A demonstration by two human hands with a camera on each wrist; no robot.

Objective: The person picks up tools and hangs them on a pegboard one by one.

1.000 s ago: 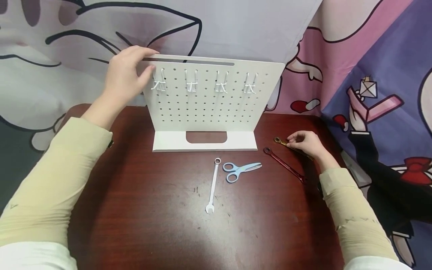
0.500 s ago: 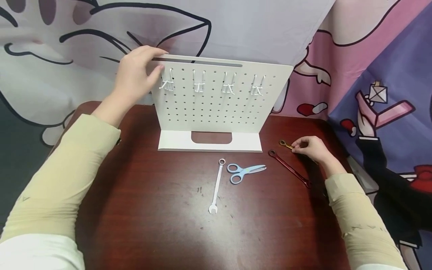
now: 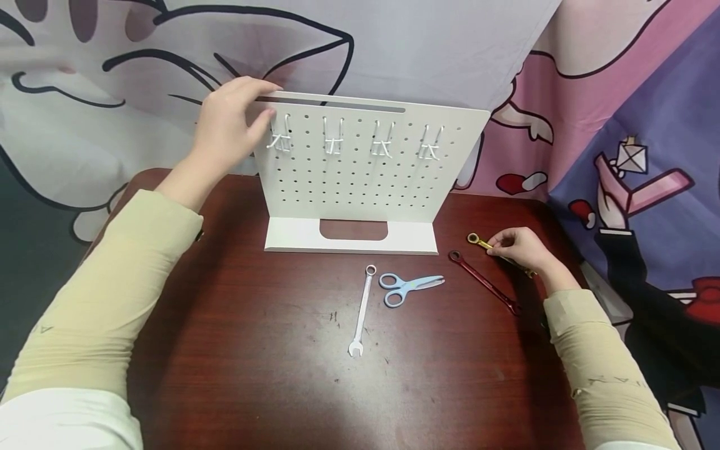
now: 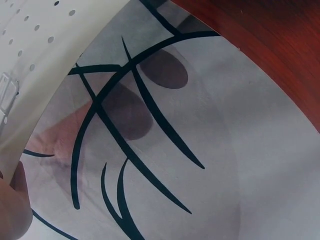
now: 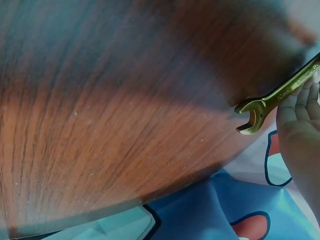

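Observation:
My left hand (image 3: 227,125) grips the top left corner of a white pegboard stand (image 3: 349,175), thumb on the front face and fingers over the top edge. Part of that board (image 4: 45,45) and the thumb (image 4: 15,212) show in the left wrist view. At the right of the table, my right hand (image 3: 523,250) pinches a gold combination wrench (image 3: 479,241) near its ring end. Its open-jaw end (image 5: 255,115) juts out past the palm in the right wrist view. A red combination wrench (image 3: 484,282) lies just left of that hand.
Several white wire hooks (image 3: 334,140) hang in a row on the board. In front of it, a silver combination wrench (image 3: 362,312) and light blue scissors (image 3: 410,286) lie on the dark red wooden table (image 3: 253,375). A printed curtain (image 3: 427,50) hangs close behind.
My right fingers have closed on the gold wrench, which has tilted so that its shaft catches more light. The whole head view has shifted slightly. My left hand keeps its grip on the board.

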